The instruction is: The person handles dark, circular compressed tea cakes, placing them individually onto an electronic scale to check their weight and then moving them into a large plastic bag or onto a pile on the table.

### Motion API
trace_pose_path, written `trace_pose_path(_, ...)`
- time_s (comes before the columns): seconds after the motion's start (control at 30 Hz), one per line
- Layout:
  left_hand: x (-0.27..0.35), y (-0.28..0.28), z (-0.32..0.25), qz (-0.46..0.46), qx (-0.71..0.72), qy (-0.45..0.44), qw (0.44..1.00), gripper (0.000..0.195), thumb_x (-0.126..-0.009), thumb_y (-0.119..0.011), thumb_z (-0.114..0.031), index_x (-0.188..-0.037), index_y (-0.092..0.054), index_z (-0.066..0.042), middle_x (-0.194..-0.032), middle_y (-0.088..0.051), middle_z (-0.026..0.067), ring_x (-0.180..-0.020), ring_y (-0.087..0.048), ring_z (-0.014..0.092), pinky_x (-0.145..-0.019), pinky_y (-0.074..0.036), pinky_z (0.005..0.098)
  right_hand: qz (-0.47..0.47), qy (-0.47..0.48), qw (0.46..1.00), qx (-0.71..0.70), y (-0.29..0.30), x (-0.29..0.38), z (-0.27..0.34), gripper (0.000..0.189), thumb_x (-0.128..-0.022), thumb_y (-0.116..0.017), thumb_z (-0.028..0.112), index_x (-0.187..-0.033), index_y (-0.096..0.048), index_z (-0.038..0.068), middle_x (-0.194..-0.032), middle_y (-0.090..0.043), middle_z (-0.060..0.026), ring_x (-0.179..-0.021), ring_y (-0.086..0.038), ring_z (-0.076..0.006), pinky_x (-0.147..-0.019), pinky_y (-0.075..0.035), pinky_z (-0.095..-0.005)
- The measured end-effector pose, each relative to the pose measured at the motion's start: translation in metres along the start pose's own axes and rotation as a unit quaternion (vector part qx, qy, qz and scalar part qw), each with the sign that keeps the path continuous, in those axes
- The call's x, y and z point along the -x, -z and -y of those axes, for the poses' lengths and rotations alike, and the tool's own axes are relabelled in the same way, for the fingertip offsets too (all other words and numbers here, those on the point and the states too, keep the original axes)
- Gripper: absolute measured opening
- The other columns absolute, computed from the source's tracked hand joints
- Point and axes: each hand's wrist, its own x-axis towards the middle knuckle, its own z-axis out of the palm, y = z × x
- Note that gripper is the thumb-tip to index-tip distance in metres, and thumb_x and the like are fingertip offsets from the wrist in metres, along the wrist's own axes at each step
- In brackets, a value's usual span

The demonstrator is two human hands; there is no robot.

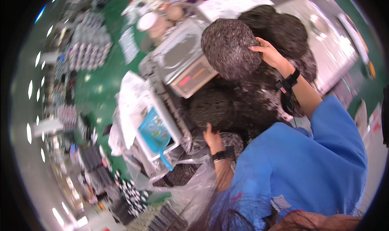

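Observation:
My right hand (267, 52) grips the edge of a round, dark grey, speckled piece with a rough or fuzzy surface (231, 48), raised above a heap of similar dark pieces (255, 100). The thumb and a finger pinch its right side. My left hand (213, 138) is lower, at the near edge of another round dark piece (209, 109); its index finger points away from me and nothing is seen held. The material of these pieces cannot be told. Beside the raised piece stands a bench scale with a metal plate (182, 48) and a lit display (194, 76).
Left of the heap, a white plastic tray (173, 130) holds a blue dustpan (155, 130). Clear plastic sheeting (194, 191) lies near my left forearm. More dark pieces (285, 33) rest on a pale tabletop (337, 48). Stacked goods (88, 45) stand on the green floor.

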Motion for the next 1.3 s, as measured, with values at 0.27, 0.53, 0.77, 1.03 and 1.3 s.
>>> trace_pose_path(0.27, 0.007, -0.002, -0.019, 0.138, 0.019, -0.056, 0.989, 0.055, -0.092, -0.07, -0.006, -0.14, -0.044, -0.005, -0.138, -0.053, 0.0142, -0.122, -0.054, 0.029, -0.101, -0.046, 0.0487, -0.179, -0.156, 0.948, 0.211, 0.234, 0.235, -0.007, 0.081, -0.08, -0.066, 0.011, -0.151, -0.032, -0.007, -0.132, -0.057, -0.0144, -0.111, -0.058, -0.0187, -0.097, -0.045, -0.0311)
trace_pose_path(0.53, 0.055, -0.065, -0.039, 0.178, -0.023, -0.063, 0.982, 0.042, -0.092, -0.071, -0.007, -0.13, -0.052, -0.003, -0.126, -0.062, 0.0092, -0.114, -0.06, 0.023, -0.097, -0.05, 0.0392, -0.188, 0.19, 0.686, 0.677, 0.084, 0.199, -0.021, 0.058, -0.075, -0.069, 0.001, -0.131, -0.054, 0.003, -0.129, -0.057, -0.0171, -0.123, -0.052, -0.0378, -0.108, -0.039, -0.0455)
trace_pose_path(0.77, 0.104, -0.116, -0.046, 0.186, 0.0, -0.051, 0.981, 0.038, -0.097, -0.069, -0.018, -0.127, -0.051, -0.004, -0.124, -0.062, 0.0071, -0.112, -0.06, 0.018, -0.093, -0.051, 0.0344, 0.139, 0.231, 0.797, 0.541, -0.122, 0.142, -0.065, 0.084, -0.077, -0.081, 0.046, -0.139, -0.047, 0.002, -0.142, -0.049, -0.0202, -0.133, -0.045, -0.0397, -0.112, -0.036, -0.046)
trace_pose_path(1.03, 0.089, -0.103, -0.039, 0.171, -0.019, -0.173, 0.97, 0.03, -0.102, -0.061, -0.026, -0.124, -0.056, -0.007, -0.115, -0.064, 0.0018, -0.099, -0.063, 0.01, -0.075, -0.052, 0.0251, 0.173, 0.205, 0.823, 0.501, -0.146, 0.132, -0.089, 0.069, -0.087, -0.073, 0.037, -0.138, -0.046, 0.0, -0.141, -0.048, -0.0235, -0.129, -0.049, -0.0411, -0.107, -0.041, -0.0465)
trace_pose_path(1.3, 0.101, -0.11, -0.051, 0.131, -0.085, -0.171, 0.973, 0.032, -0.105, -0.056, -0.031, -0.129, -0.059, -0.01, -0.112, -0.065, -0.0035, -0.093, -0.06, 0.007, -0.072, -0.047, 0.0231, 0.155, 0.282, 0.807, 0.496, -0.15, 0.118, -0.086, 0.034, -0.096, -0.056, 0.012, -0.127, -0.053, -0.001, -0.113, -0.064, -0.0257, -0.103, -0.063, -0.0427, -0.086, -0.052, -0.0454)
